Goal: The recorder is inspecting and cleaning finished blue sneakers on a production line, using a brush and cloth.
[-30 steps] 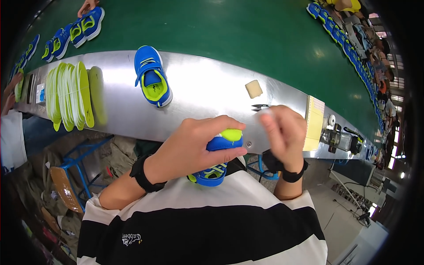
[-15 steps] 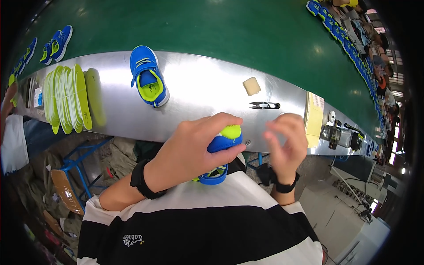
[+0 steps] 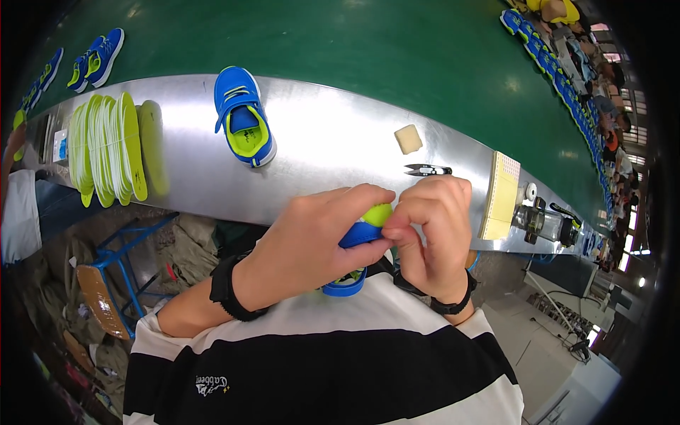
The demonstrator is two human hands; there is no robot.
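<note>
In front of my chest, my left hand (image 3: 312,230) is wrapped around a blue and lime-green shoe (image 3: 360,235). Much of this shoe is covered by the fingers; a blue strap loop hangs below the palm. My right hand (image 3: 435,234) is closed in a pinch right at the shoe's edge, thumb and forefinger together. Whatever may be between those fingertips is too small to see. A matching blue shoe (image 3: 244,120) with lime lining stands on the metal bench, its toe pointing away from me.
On the steel bench (image 3: 319,127) lie a bundle of lime insoles (image 3: 106,149), a beige block (image 3: 408,139), black thread snips (image 3: 428,170), a yellow pad (image 3: 501,195) and a glass jar (image 3: 542,219). Beyond runs a green surface (image 3: 354,42) with rows of shoes. A blue-framed stool (image 3: 106,297) stands left.
My right hand has moved left to the shoe and its fingers have closed into a pinch at the edge. The left hand keeps its hold, almost unmoved. The view has shifted slightly.
</note>
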